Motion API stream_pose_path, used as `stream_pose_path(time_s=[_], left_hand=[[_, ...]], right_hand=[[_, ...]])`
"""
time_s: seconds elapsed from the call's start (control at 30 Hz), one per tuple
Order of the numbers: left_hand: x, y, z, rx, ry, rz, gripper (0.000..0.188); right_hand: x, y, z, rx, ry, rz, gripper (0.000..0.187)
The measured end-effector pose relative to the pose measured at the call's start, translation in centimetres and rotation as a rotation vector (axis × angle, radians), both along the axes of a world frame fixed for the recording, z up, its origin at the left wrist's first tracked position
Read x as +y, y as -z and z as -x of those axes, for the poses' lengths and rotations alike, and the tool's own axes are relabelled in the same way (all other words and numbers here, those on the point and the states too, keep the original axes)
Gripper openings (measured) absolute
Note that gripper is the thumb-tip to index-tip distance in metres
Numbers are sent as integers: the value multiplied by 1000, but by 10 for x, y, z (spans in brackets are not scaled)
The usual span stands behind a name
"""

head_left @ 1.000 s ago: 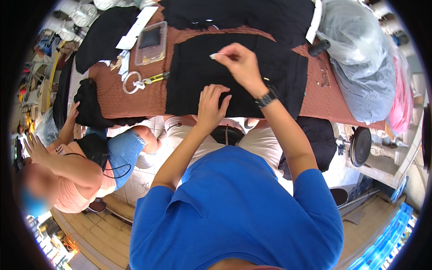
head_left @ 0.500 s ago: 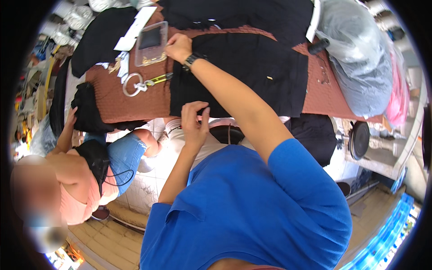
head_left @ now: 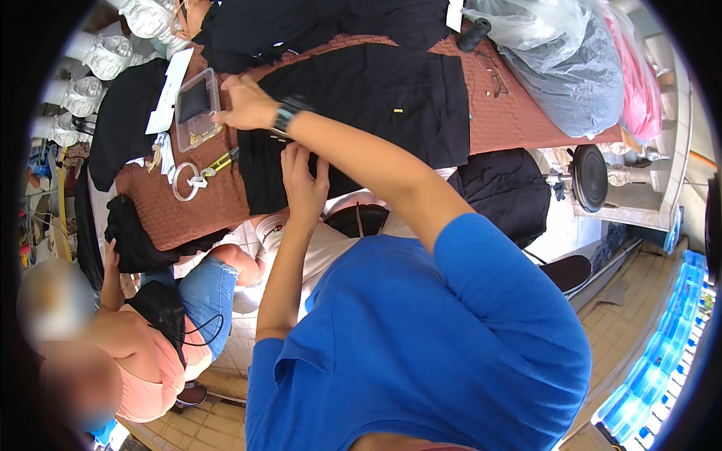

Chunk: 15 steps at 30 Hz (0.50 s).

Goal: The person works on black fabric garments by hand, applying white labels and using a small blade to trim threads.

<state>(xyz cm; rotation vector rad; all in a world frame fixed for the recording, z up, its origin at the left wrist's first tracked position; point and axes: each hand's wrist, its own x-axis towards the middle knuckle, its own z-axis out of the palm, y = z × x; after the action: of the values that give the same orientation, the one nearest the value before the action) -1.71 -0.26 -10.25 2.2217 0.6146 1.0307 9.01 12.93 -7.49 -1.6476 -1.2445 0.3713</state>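
Note:
A black cloth piece [head_left: 361,90] lies flat on the brown table cover, a small yellowish tag [head_left: 398,111] on it. My right hand [head_left: 252,104], with a watch at the wrist, reaches to the right side of a clear plastic box [head_left: 180,135]. Its thumb and fingers are apart, and I make out nothing between them. Inside the box are a dark flat square [head_left: 193,102] and small yellowish bits [head_left: 201,136]. My left hand [head_left: 304,184] is at the black cloth's near edge, fingers loosely bent and apart, holding nothing visible.
Yellow-handled snips [head_left: 220,161] and a white ring [head_left: 185,183] lie left of the cloth. A black thread spool [head_left: 474,34], eyeglasses [head_left: 496,79] and bulging plastic bags [head_left: 560,71] are at the right. Another person's hand [head_left: 111,254] touches black fabric [head_left: 134,237] at the left.
The whole view has shifted and turned. My right hand's fingers, pinched at the box's side before, have spread. My left hand has come up against the cloth's near edge.

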Motion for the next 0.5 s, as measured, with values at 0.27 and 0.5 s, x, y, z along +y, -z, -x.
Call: stream_pose_path(time_s=[0.27, 0.5], left_hand=[[-8, -10, -71, 27, 290, -38, 19], [-21, 24, -142, 112, 283, -41, 10]], right_hand=[[-240, -3, -101, -234, 313, -181, 18], [-316, 42, -136, -488, 231, -10, 29]])
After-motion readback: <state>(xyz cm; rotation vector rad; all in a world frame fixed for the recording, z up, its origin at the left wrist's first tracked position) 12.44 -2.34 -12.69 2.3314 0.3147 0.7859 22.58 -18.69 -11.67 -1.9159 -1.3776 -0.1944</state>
